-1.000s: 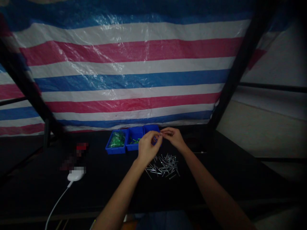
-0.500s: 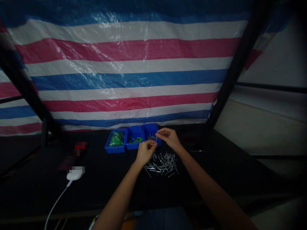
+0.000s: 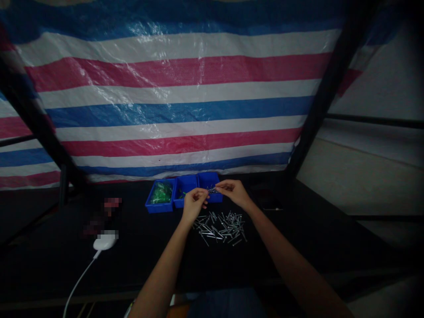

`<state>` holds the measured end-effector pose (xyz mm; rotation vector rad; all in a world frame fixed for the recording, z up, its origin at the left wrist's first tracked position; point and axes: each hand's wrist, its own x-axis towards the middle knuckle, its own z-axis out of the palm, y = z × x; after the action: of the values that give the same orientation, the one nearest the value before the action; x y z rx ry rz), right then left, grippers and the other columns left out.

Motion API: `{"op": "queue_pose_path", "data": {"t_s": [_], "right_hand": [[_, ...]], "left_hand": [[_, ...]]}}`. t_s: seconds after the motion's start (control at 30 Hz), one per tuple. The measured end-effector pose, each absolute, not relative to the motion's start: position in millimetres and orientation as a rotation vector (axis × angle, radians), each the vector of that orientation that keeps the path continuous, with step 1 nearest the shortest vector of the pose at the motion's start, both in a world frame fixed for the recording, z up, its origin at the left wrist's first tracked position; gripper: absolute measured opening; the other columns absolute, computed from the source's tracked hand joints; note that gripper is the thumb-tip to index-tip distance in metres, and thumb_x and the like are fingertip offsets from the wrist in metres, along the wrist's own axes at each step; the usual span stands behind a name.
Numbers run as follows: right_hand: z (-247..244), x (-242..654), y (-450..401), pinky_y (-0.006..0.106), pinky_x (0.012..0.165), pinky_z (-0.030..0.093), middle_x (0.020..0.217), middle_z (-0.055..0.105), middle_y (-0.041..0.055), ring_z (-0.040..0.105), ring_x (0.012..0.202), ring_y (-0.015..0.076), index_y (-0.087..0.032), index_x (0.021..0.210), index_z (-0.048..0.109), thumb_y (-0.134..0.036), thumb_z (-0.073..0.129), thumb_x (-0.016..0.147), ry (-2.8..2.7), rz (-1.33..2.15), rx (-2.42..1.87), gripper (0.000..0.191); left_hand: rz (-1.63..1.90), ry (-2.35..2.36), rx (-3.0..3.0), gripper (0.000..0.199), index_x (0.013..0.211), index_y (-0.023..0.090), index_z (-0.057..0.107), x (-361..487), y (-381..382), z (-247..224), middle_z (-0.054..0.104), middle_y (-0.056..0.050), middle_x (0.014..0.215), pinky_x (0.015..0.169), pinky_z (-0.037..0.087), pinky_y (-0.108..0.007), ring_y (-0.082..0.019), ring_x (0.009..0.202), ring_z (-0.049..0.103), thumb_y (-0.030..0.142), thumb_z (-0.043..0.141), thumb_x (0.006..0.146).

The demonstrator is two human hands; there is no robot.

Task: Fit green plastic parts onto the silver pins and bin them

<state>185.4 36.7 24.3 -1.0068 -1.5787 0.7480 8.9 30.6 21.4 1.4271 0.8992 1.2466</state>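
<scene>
My left hand [image 3: 194, 204] is closed in a pinch in front of the middle blue bin [image 3: 186, 181]; whatever its fingertips hold is too small to make out. Beside it, my right hand [image 3: 234, 192] pinches what looks like a thin silver screw [image 3: 212, 190] at the front of the right blue bin [image 3: 208, 178]. More silver screws lie in that bin, partly hidden by my fingers. Small green plastic pieces show in the middle bin. Below my hands, a loose pile of long silver screws [image 3: 225, 227] is spread on the black table.
The left blue bin [image 3: 159, 207] holds a clear bag of green pieces [image 3: 161, 193]. A white device [image 3: 104, 242] with a cable and a blurred reddish object [image 3: 111, 204] lie at left. Behind hangs a striped tarp [image 3: 185, 106] between dark frame posts. A dark flat object [image 3: 270, 201] is at right.
My left hand has moved left and slightly up, away from my right fingertips. The right hand has lowered very slightly. The thin silver piece between them now lies more level.
</scene>
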Motion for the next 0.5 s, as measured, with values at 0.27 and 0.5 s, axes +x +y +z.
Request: {"op": "queue_pose_path", "data": {"t_s": [0.27,0.5], "right_hand": [[23.0,183.9,36.1,0.027,0.055,0.043,0.073,0.068,0.0056,0.057,0.06,0.0154,-0.016,0.079,0.067,-0.044,0.061,0.068,-1.69,0.668,-1.074,0.031],[19.9,181.6,36.0,0.026,0.055,0.042,0.071,0.067,0.005,0.056,0.06,0.0146,-0.016,0.078,0.067,-0.04,0.061,0.069,-1.72,0.67,-1.04,0.027]], "left_hand": [[1.31,0.922,1.322,0.038,0.077,0.01,0.06,4.3,30.8,27.5,0.061,-0.004,0.063,0.039,0.042,-0.016,-0.007,0.047,0.05,0.042,0.069,0.059],[1.31,0.906,1.306,0.037,0.077,0.01,0.061,3.2,32.4,25.8,0.061,-0.004,0.064,0.039,0.042,-0.016,-0.008,0.048,0.051,0.041,0.069,0.058]]}}
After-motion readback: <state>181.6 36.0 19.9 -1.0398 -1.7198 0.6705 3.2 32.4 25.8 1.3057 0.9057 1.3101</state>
